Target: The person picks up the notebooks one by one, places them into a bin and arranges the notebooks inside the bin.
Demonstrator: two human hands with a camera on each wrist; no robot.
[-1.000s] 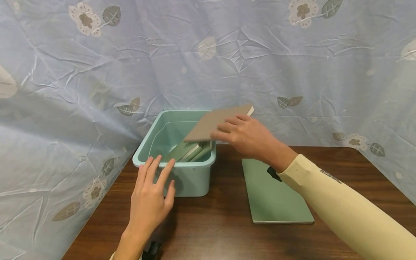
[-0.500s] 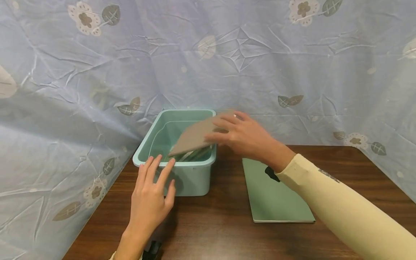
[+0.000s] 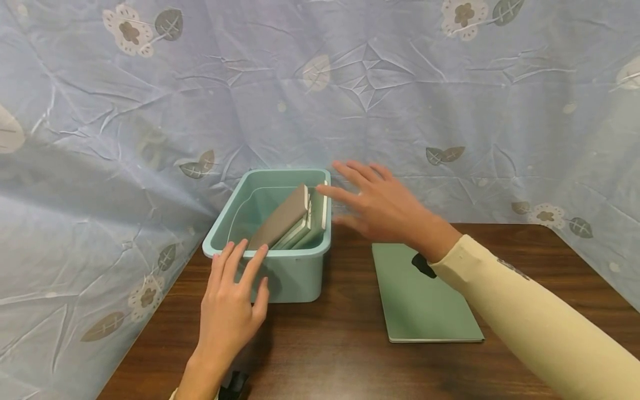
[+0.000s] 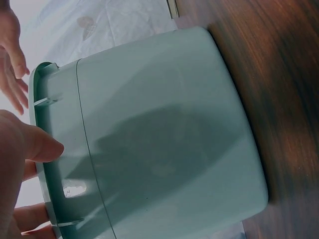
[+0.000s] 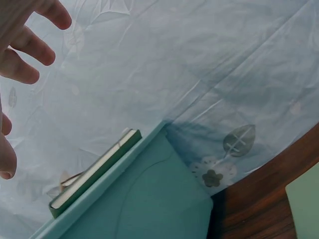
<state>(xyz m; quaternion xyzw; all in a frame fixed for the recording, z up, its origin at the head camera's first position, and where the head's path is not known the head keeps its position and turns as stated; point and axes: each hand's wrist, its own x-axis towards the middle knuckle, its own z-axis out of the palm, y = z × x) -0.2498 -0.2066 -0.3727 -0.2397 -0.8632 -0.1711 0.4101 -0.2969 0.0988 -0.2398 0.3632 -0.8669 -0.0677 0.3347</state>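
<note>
A taupe notebook (image 3: 280, 218) leans inside the light teal plastic bin (image 3: 297, 278), against several green notebooks (image 3: 316, 214) along the right side. My left hand (image 3: 230, 305) rests at the near rim with fingers spread over it; in the left wrist view the thumb (image 4: 47, 145) lies near the rim's outer side. Just above the right rim is my right hand (image 3: 377, 205), fingers spread and holding nothing. The right wrist view has its fingers (image 5: 35, 47) apart, above a green notebook (image 5: 97, 172) that juts over the bin's edge.
A large green notebook (image 3: 425, 300) lies flat on the dark wooden table (image 3: 325, 355), right of the bin and under the right forearm. A pale floral cloth (image 3: 380, 111) hangs behind the table and along its left side.
My right hand has lowered the taupe notebook into the bin and let it go. Its fingers have spread and lifted from it. My left hand has stayed at the near rim.
</note>
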